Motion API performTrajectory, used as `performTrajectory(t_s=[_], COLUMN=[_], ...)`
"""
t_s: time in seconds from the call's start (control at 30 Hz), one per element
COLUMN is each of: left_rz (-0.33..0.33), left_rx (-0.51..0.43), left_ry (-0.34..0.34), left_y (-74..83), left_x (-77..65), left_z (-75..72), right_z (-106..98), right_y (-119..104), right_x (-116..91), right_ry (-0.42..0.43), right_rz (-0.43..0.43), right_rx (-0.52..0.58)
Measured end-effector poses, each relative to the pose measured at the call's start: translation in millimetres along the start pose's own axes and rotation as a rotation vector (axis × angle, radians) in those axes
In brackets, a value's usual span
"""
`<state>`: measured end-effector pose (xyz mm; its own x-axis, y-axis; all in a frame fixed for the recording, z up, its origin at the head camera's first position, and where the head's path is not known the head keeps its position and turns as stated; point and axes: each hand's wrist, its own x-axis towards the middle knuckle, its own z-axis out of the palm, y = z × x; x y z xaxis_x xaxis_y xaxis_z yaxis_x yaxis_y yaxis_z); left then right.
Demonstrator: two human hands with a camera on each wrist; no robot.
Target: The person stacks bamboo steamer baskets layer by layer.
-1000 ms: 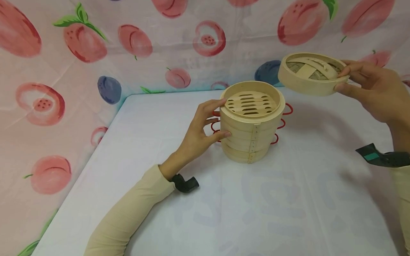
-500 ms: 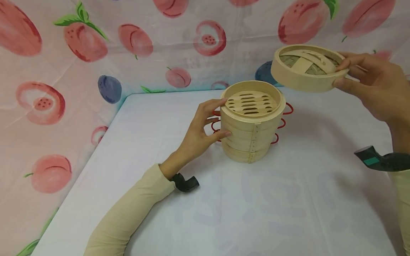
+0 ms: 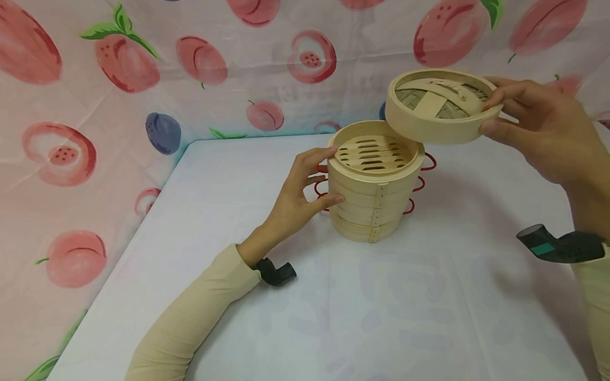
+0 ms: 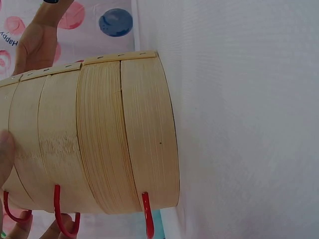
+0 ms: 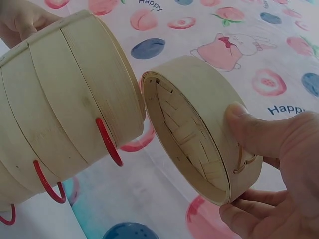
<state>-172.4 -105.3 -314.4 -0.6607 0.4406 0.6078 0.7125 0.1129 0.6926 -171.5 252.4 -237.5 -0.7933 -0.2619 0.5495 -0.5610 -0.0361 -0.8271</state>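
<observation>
A stack of bamboo steamer baskets (image 3: pixel 364 203) stands upright on the white table, with red loop handles (image 3: pixel 428 161) on both sides. Its top is uncovered, showing a slatted base (image 3: pixel 374 153) inside. My left hand (image 3: pixel 297 193) grips the stack's left side, thumb at the front and fingers at the rim. Above the stack's right rim, my right hand (image 3: pixel 538 119) pinches the woven bamboo lid (image 3: pixel 440 114) by its right edge, slightly tilted. In the right wrist view the lid's woven underside (image 5: pixel 187 132) faces the stack; whether the two touch is hard to tell.
A white cloth (image 3: pixel 381 312) covers the table. Behind and to the left hangs a pink fruit-print curtain (image 3: pixel 257 58). Each wrist carries a black camera mount, such as the right one (image 3: pixel 562 244).
My right hand has brought the lid leftward, first rising a little, then lowering, so it now overlaps the stack's right rim in the head view. The left hand and stack have stayed put.
</observation>
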Motion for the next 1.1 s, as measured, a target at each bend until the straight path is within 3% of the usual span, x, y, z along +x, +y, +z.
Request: performTrajectory(t_s=[0.37, 0.6, 0.9, 1.1], left_rz=[0.005, 0.012, 0.004, 0.026], left_rx=[0.006, 0.013, 0.008, 0.019], left_ry=[0.005, 0.002, 0.002, 0.009], left_y=[-0.1, -0.2, 0.4, 14.1], left_x=[-0.3, -0.7, -0.9, 0.4], left_z=[-0.1, 0.2, 0.7, 1.2], right_z=[7.2, 10.0, 13.9, 20.4], right_y=[-1.7, 3.2, 9.4, 9.0], right_x=[1.2, 2.2, 4.2, 6.4], right_ry=[-0.041, -0.104, -0.166, -0.173], right_rz=[0.002, 0.004, -0.019, 0.01], right_rx=[0.027, 0.107, 0.082, 0.057])
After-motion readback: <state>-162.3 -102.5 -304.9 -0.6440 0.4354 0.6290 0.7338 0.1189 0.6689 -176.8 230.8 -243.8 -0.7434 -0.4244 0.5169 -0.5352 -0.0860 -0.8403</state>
